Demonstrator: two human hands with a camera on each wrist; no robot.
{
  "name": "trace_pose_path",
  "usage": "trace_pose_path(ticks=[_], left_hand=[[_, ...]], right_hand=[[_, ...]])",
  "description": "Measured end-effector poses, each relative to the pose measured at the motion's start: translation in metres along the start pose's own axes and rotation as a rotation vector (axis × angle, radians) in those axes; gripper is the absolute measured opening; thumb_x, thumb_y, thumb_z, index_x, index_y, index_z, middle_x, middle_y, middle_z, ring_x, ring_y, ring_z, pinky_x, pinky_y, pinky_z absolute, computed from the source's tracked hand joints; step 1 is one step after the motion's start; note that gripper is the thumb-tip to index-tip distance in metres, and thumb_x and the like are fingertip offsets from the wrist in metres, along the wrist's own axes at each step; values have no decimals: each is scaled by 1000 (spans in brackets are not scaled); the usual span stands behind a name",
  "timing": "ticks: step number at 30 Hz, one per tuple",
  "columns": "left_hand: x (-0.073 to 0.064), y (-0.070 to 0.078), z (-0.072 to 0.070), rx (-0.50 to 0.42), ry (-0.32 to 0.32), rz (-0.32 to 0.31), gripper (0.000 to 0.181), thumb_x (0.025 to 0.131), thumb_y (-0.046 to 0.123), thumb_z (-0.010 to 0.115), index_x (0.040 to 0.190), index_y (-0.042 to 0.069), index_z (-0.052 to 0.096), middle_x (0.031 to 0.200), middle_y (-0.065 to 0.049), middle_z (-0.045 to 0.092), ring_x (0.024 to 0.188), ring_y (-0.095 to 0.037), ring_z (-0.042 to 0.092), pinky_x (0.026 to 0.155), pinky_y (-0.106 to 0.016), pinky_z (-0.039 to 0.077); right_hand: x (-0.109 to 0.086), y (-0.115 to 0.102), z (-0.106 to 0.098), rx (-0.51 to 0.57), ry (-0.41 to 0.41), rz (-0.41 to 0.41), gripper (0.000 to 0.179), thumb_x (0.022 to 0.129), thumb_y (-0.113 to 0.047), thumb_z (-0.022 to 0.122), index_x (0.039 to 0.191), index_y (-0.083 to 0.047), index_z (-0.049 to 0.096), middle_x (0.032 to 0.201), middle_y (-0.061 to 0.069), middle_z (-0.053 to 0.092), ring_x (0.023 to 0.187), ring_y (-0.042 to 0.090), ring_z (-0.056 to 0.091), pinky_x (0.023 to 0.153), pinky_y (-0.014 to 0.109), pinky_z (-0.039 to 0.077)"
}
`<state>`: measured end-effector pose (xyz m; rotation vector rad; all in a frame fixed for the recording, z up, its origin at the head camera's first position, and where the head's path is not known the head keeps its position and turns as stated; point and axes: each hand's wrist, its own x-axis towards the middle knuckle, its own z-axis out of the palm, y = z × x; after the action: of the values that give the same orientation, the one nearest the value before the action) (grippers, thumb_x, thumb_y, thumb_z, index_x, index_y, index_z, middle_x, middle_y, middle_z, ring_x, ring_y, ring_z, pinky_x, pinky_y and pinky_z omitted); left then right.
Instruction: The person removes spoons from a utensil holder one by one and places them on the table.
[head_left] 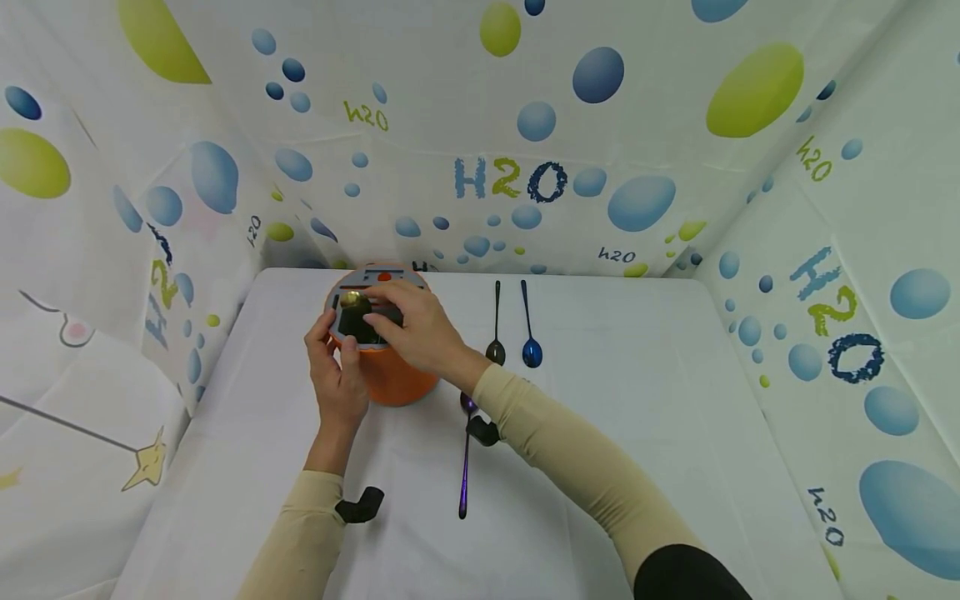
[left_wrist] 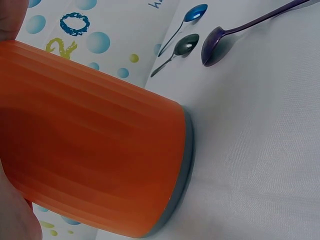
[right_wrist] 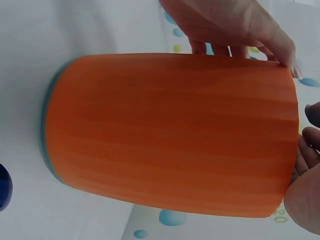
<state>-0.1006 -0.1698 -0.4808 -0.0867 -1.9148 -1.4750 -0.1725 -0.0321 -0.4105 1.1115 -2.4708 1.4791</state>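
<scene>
An orange utensil holder [head_left: 397, 379] with a grey slotted top stands upright on the white table. My left hand [head_left: 337, 375] grips it at its left side near the rim, thumb in front. At the dark opening in its top is a gold spoon [head_left: 351, 298], bowl up and handle hidden. My right hand [head_left: 420, 325] reaches over the top from the right, its thumb and index fingertips pinching close beside the spoon's bowl. Both wrist views mostly show the holder's ribbed orange wall and grey base.
To the holder's right lie a dark spoon [head_left: 495, 352] and a blue spoon [head_left: 532, 352], handles pointing away. A purple spoon [head_left: 464, 467] lies nearer, its bowl partly beneath the right wrist. A patterned white curtain [head_left: 435, 108] encloses the back and sides of the table.
</scene>
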Motion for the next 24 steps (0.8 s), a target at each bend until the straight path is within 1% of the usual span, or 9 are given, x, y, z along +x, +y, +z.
trace_pose_path(ticks=[7,11,13,18,21,24], left_hand=[[0,0,0,1,5,-1,49,107,14,48,147,-11,36,154,-28,41,139,-15,45,114,-23,36],[0,0,0,8,3,5,48,107,15,47,147,-11,36,154,-28,41,139,-15,45,114,-23,35],[0,0,0,14,3,7,48,108,16,47,147,-10,35,155,-27,41,140,-15,45,114,-23,35],[0,1,0,22,0,10,48,108,17,48,147,-10,35,154,-27,41,139,-14,45,115,-23,35],[0,0,0,24,-2,8,49,109,18,48,147,-9,35,155,-26,40,140,-13,45,115,-23,37],[0,0,0,25,-2,5,49,109,19,48,147,-8,35,155,-26,40,139,-13,45,115,-24,38]], right_hand=[[2,-1,1,1,-23,-2,34,102,-17,66,133,-2,65,129,11,68,117,20,69,101,18,50],[3,-2,1,-20,-28,0,35,102,-16,66,134,-3,65,130,11,68,119,21,68,102,18,50],[3,-2,1,-37,-37,2,38,102,-17,66,137,-3,64,132,11,67,120,21,68,103,19,49],[4,-4,-1,-124,-83,11,48,102,-20,66,147,-7,57,140,7,65,126,17,64,107,19,47],[5,-4,-1,-162,-108,16,49,103,-21,64,150,-10,55,143,5,64,130,15,61,110,21,45],[5,-6,-2,-175,-129,20,50,104,-20,62,152,-11,53,146,4,63,135,17,57,114,26,42]])
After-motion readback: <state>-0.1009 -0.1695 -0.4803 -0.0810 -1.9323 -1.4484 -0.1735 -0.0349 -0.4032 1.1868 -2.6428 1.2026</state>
